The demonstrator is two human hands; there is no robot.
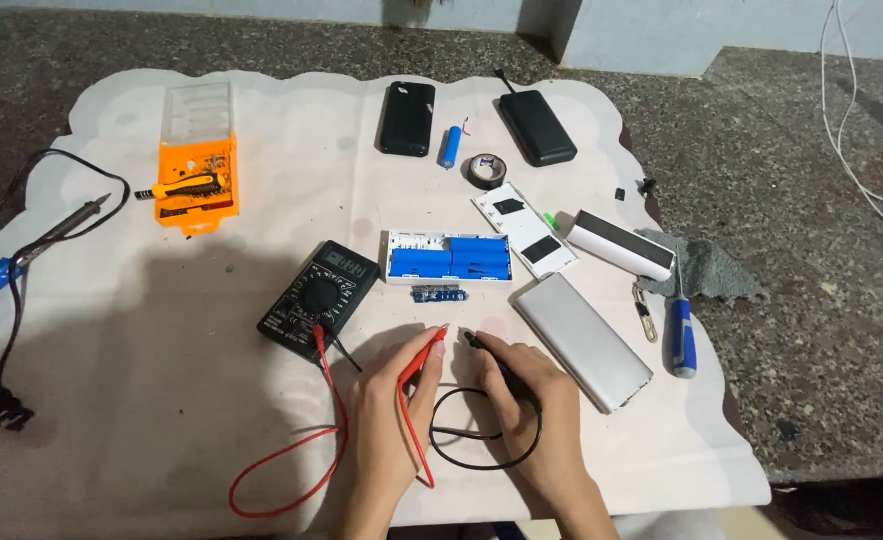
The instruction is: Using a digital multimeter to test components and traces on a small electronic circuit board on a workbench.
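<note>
Two probes are held, one in each hand, near the middle of the white mat point(142, 420). Left hand point(387, 415) pinches the red probe point(424, 358) between thumb and fingers, its long axis slanting far and right, tip toward the small blue circuit board point(439, 294). Right hand point(527, 400) pinches the black probe point(492, 352), its axis slanting far and left, so the two tips converge, close together but apart. Circuit board lies just far of both tips, about midway between the hands, its long axis running left to right, just near of the white tray of blue cells point(449, 259). Black multimeter point(319, 298) sits to the left, its red and black leads trailing near. Silver case point(582, 340) lies right of the right hand.
</note>
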